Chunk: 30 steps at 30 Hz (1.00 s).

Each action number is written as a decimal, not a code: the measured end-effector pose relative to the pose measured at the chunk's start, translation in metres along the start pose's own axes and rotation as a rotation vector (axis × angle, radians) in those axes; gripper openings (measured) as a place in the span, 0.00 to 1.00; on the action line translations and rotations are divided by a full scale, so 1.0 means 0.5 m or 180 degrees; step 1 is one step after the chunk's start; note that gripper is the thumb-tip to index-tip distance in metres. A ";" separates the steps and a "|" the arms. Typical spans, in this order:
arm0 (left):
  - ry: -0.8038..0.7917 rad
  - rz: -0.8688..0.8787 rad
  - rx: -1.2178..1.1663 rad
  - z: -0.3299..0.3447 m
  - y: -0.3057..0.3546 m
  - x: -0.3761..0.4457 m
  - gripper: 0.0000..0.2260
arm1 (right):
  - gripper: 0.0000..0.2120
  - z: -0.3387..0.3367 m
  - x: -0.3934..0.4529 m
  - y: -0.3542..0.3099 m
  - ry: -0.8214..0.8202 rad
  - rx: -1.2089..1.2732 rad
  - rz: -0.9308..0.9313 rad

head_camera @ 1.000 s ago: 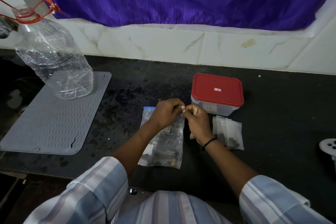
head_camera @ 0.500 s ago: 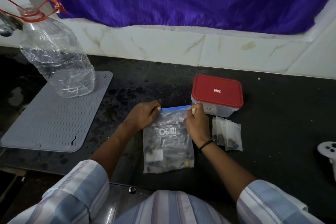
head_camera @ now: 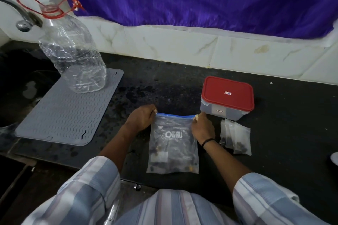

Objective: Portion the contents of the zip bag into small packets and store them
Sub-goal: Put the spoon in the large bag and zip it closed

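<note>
While a clear bottle (head_camera: 73,56) stood on the grey mat (head_camera: 64,115) at far left, the left hand (head_camera: 141,118) pinched the zip bag (head_camera: 173,144) at 1 top corner and the right hand (head_camera: 202,127) pinched the other. The bag lay flat on the counter (head_camera: 292,124). Small packets (head_camera: 236,138) lay just right, before a red-lidded box (head_camera: 227,97).

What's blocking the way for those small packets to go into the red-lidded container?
The red lid sits on the container, covering its opening. The small packets lie on the counter just in front of it, with bare counter between. Both hands, left and right, pinch the zip bag's top corners.
</note>
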State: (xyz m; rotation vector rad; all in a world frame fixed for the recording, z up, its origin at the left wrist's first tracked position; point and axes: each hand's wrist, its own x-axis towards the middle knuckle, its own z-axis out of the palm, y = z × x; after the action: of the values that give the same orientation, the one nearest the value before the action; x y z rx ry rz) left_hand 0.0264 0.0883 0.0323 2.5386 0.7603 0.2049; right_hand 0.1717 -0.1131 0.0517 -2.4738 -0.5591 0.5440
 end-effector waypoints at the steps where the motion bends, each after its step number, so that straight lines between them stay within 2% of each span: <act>1: 0.0019 -0.0032 0.0033 0.005 0.001 0.002 0.08 | 0.11 0.002 0.000 0.001 -0.0024 -0.0009 0.0007; 4: 0.0196 -0.0035 0.0264 0.023 -0.002 -0.001 0.09 | 0.14 0.005 -0.010 0.000 -0.0044 0.0081 -0.0040; 8: 0.0838 -0.0138 0.0769 0.040 0.025 -0.019 0.10 | 0.18 0.009 -0.029 -0.019 0.0150 0.0015 -0.0285; 11: 0.1014 0.0176 0.0446 0.066 0.071 -0.062 0.12 | 0.14 0.018 -0.044 -0.036 -0.0073 -0.0303 -0.0388; 14: 0.1108 0.0479 -0.0110 0.109 0.123 -0.126 0.14 | 0.12 0.037 -0.055 -0.041 -0.0299 -0.0174 -0.0587; 17: 0.0764 0.0444 0.0075 0.141 0.134 -0.151 0.19 | 0.12 0.054 -0.059 -0.046 -0.0451 0.0157 -0.0616; 19: 0.0455 0.0292 0.0470 0.155 0.122 -0.151 0.24 | 0.11 0.059 -0.064 -0.043 -0.0396 0.0764 -0.0729; 21: 0.0221 0.0281 0.0811 0.164 0.115 -0.153 0.26 | 0.12 0.056 -0.071 -0.037 -0.0035 0.1224 -0.1014; 23: 0.0098 0.0326 0.1028 0.170 0.108 -0.156 0.27 | 0.07 0.050 -0.073 -0.032 0.0369 0.1369 -0.1460; 25: 0.0016 0.0308 0.1077 0.167 0.102 -0.156 0.28 | 0.13 0.045 -0.072 -0.032 0.0632 0.1203 -0.2019; 28: -0.0084 0.0322 0.0974 0.163 0.105 -0.159 0.29 | 0.13 0.042 -0.083 -0.021 0.1021 0.0507 -0.2905; 30: -0.0166 0.0358 0.0907 0.160 0.104 -0.158 0.31 | 0.12 0.055 -0.090 0.012 0.0840 0.0195 -0.3258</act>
State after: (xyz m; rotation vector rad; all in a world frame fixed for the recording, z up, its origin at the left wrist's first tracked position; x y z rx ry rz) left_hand 0.0069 -0.0254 -0.0127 2.8472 0.6676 0.0701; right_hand 0.1224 -0.1284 0.0384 -1.8053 -1.4965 -0.1714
